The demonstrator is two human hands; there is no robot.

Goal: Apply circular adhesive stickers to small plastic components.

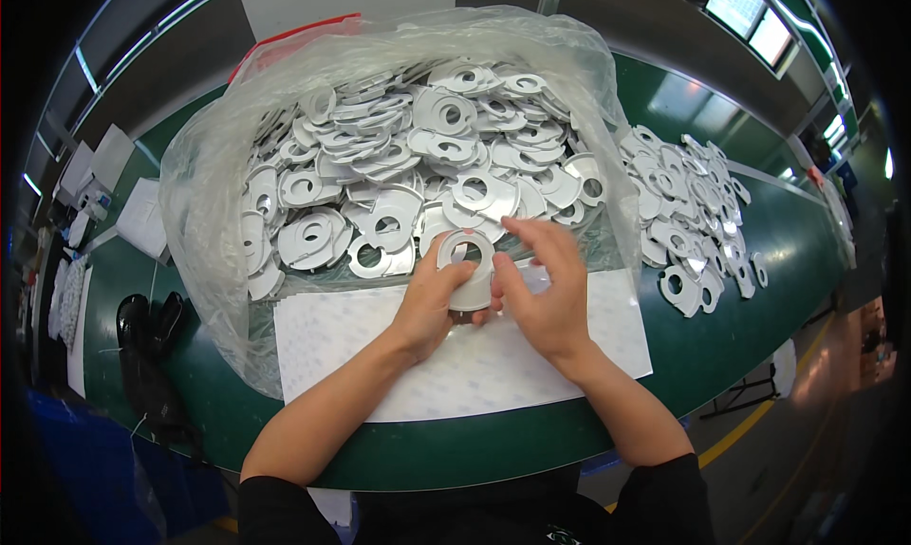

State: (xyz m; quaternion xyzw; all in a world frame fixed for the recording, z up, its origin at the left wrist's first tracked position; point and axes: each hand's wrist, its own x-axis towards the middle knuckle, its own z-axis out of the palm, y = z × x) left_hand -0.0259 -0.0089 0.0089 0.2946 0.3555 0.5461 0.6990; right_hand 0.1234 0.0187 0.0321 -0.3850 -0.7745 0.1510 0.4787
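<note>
My left hand (432, 303) grips a white plastic ring-shaped disc (472, 277) with a round hole, held upright over a white sheet (418, 374) on the green table. My right hand (546, 294) is beside the disc, its fingers touching the disc's right edge, with the index finger stretched out above it. Behind both hands stands a big clear plastic bag (204, 194) full of several more white discs (399, 166) of the same kind.
A pile of the same white discs (688, 218) lies spread on the green table (759, 308) to the right of the bag. Black objects (142, 332) and white sheets (142, 218) lie at the left. The table's front edge curves just before my forearms.
</note>
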